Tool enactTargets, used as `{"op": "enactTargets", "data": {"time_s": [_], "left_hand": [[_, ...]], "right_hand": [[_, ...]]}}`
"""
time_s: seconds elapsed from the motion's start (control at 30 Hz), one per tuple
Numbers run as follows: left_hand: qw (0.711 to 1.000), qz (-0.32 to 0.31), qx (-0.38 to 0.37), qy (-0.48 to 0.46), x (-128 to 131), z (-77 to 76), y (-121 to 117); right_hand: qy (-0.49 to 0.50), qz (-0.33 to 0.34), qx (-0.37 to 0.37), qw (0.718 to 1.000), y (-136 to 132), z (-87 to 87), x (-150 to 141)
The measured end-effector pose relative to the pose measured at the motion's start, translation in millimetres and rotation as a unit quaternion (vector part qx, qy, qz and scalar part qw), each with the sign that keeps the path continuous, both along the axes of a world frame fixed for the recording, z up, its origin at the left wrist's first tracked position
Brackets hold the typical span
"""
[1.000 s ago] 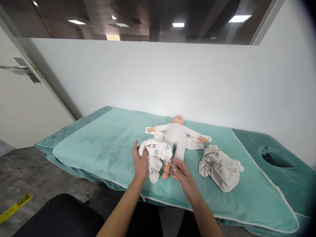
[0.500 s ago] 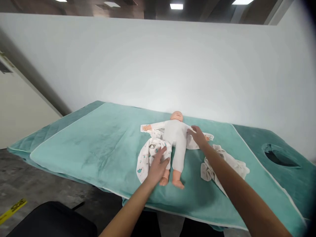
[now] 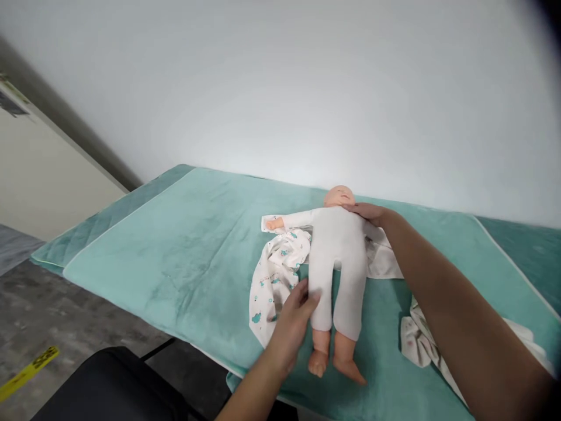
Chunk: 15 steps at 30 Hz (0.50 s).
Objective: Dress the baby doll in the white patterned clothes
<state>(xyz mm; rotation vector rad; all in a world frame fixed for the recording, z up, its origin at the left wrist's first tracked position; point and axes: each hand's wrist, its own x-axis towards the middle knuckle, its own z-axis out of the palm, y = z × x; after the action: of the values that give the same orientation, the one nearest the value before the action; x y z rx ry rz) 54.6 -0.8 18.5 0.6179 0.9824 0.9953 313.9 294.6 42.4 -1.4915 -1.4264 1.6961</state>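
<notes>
A baby doll point(image 3: 337, 240) in a white body suit lies on its back, head toward the wall and bare feet toward me. Under its arms is spread a white printed baby garment point(image 3: 267, 292), bunched up beside the leg on the left. My left hand point(image 3: 291, 321) rests against that leg, thumb on the cloth and forefinger apart from it; the other fingers are partly hidden. My right hand point(image 3: 368, 211) lies flat with outstretched fingers at the doll's neck and shoulder. The doll's arm on that side is largely covered by my hand and forearm.
Another crumpled pale cloth point(image 3: 418, 342) lies partly under my right forearm. A green padded cover point(image 3: 175, 251) spreads over the table, against a white wall point(image 3: 280, 93). At lower left stands a black chair point(image 3: 109, 386), near yellow floor tape point(image 3: 30, 374).
The view has tipped down and moved closer. The printed garment no longer lies over the doll's leg but beside it. My right hand went from the doll's arm up to its neck and shoulder.
</notes>
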Motion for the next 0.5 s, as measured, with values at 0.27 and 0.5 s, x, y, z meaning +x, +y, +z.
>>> {"op": "enactTargets", "data": {"time_s": [0.27,0.5], "left_hand": [[0.977,-0.084,-0.109,-0.165,30,-2.9,34],[0.982,-0.075,-0.081,-0.155,-29,61.6,24]], "right_hand": [[0.074,-0.059,0.044,0.995,-23,10.2,2],[0.085,0.021,0.087,0.992,-41,83.1,-45]]}}
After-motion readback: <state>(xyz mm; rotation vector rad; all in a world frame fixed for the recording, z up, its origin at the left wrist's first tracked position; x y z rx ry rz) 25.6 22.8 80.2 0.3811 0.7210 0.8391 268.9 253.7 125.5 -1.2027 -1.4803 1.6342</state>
